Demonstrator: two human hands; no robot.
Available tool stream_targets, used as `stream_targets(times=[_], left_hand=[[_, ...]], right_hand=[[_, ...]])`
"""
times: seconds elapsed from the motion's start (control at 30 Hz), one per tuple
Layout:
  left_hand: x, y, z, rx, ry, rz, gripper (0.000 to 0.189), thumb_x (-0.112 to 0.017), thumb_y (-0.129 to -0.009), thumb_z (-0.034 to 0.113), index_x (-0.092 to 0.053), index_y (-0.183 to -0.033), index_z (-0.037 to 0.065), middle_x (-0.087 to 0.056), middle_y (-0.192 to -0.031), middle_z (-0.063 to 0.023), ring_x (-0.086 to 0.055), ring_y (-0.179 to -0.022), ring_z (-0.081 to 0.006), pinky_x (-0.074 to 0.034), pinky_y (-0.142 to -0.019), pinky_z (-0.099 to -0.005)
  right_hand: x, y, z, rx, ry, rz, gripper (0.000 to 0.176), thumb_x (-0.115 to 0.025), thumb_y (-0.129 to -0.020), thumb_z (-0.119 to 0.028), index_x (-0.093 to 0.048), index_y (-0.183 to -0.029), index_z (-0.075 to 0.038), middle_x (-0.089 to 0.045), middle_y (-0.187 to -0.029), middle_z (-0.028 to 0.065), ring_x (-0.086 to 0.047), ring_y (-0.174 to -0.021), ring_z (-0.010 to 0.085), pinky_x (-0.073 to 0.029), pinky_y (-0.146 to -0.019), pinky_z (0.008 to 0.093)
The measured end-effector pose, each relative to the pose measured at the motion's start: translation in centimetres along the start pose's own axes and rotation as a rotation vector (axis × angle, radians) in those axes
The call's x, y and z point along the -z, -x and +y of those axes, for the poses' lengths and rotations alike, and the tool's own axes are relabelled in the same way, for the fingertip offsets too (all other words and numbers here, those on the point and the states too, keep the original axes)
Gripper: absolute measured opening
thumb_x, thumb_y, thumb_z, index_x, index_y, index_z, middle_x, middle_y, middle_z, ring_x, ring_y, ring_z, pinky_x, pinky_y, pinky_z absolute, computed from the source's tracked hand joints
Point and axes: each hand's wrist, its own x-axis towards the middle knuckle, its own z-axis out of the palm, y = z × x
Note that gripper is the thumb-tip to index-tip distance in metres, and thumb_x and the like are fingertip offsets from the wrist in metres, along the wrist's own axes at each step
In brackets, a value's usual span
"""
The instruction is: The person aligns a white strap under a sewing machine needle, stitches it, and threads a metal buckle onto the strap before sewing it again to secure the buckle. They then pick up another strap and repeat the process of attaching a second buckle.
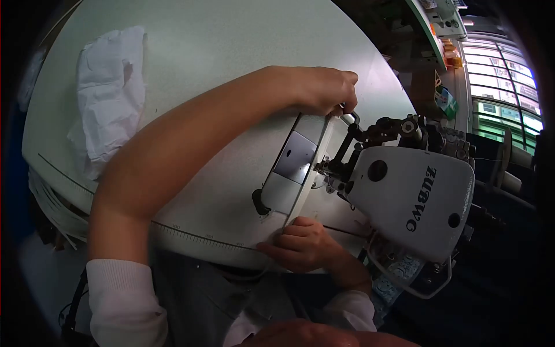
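A narrow pale strip (311, 179), perhaps fabric tape, runs straight across the bed of a white sewing machine (399, 196), passing by the needle area. My left hand (329, 91) is reached across the table, closed at the strip's far end beside a dark curved metal part. At the near end, my right hand (304, 244) is closed around the strip by the table edge, its fingertips partly hidden. Between the hands, left of the strip, lies a shiny metal plate (295, 157) set into the table. A black curved piece (260, 202) sits at the plate's near corner.
A crumpled white cloth or bag (110, 98) lies on the left of the pale table (219, 46). Ruler marks (196, 236) follow the near edge. A bent metal rod (425, 296) stands out below the machine head. Shelving and a barred window (503, 81) are beyond.
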Motion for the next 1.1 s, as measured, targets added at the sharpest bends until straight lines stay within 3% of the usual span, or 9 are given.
stream_targets(times=[0.17, 0.23, 0.37, 0.43, 0.63, 0.83, 1.1], left_hand=[[0.0, -0.2, 0.5, 0.129, 0.047, -0.079, 0.007, -0.062, -0.077, 0.001, -0.063, -0.083, 0.002, -0.052, -0.099, -0.011, -0.058, -0.094, -0.0259, -0.048, -0.075, -0.0355], [-0.6, -0.1, 0.2, 0.076, -0.073, 0.033, 0.006, -0.06, -0.077, -0.004, -0.056, -0.079, -0.001, -0.05, -0.095, -0.0104, -0.058, -0.084, -0.0237, -0.048, -0.072, -0.0359], [-0.4, -0.1, 0.5, 0.087, -0.185, 0.04, 0.005, -0.059, -0.078, -0.004, -0.055, -0.081, -0.001, -0.053, -0.096, -0.0108, -0.059, -0.083, -0.0237, -0.048, -0.073, -0.0374], [0.8, -0.2, 1.0, 0.116, 0.136, -0.056, 0.005, -0.059, -0.079, -0.002, -0.056, -0.081, -0.001, -0.059, -0.092, -0.0116, -0.061, -0.082, -0.0227, -0.049, -0.071, -0.0346], [2.3, 0.5, 1.5, 0.251, 0.531, -0.084, 0.006, -0.059, -0.082, 0.001, -0.061, -0.087, -0.002, -0.063, -0.076, -0.0095, -0.062, -0.074, -0.0163, -0.048, -0.066, -0.0277], [1.7, 0.1, 0.0, 0.186, 0.623, -0.155, 0.008, -0.057, -0.083, -0.001, -0.061, -0.089, -0.005, -0.062, -0.077, -0.0104, -0.063, -0.064, -0.0157, -0.05, -0.058, -0.0293], [3.0, 1.7, 1.7, 0.212, 0.669, -0.147, 0.009, -0.06, -0.084, 0.002, -0.062, -0.089, -0.004, -0.064, -0.08, -0.0102, -0.065, -0.065, -0.0152, -0.053, -0.061, -0.0262]], right_hand=[[-0.1, 0.1, 0.2, 0.006, -0.015, 0.016, 0.031, -0.065, -0.072, -0.013, -0.068, -0.103, -0.011, -0.046, -0.064, -0.0045, -0.049, -0.056, 0.0078, -0.033, -0.053, 0.0232], [0.1, 0.0, 0.3, 0.011, -0.019, 0.019, 0.03, -0.065, -0.073, -0.013, -0.068, -0.103, -0.01, -0.045, -0.063, -0.0044, -0.048, -0.055, 0.0079, -0.033, -0.053, 0.0233], [0.0, 0.2, 0.3, 0.015, -0.048, 0.012, 0.031, -0.065, -0.074, -0.013, -0.068, -0.105, -0.009, -0.042, -0.061, -0.0045, -0.046, -0.054, 0.0082, -0.033, -0.052, 0.0238], [-0.1, 0.2, 0.3, 0.016, -0.045, 0.014, 0.031, -0.065, -0.074, -0.012, -0.068, -0.105, -0.009, -0.041, -0.061, -0.0045, -0.045, -0.053, 0.0082, -0.033, -0.051, 0.024], [0.1, 0.1, 0.3, 0.008, -0.072, 0.017, 0.03, -0.065, -0.074, -0.012, -0.069, -0.103, -0.008, -0.04, -0.061, -0.0043, -0.045, -0.054, 0.0081, -0.033, -0.051, 0.0242], [0.0, -0.1, 0.3, 0.004, -0.077, 0.04, 0.029, -0.064, -0.074, -0.012, -0.069, -0.103, -0.008, -0.041, -0.061, -0.0041, -0.046, -0.054, 0.0082, -0.033, -0.052, 0.0243], [-0.3, 0.4, 0.1, -0.004, 0.005, -0.014, 0.034, -0.064, -0.069, -0.011, -0.068, -0.103, -0.012, -0.044, -0.063, -0.0039, -0.047, -0.056, 0.0102, -0.035, -0.053, 0.0266]])
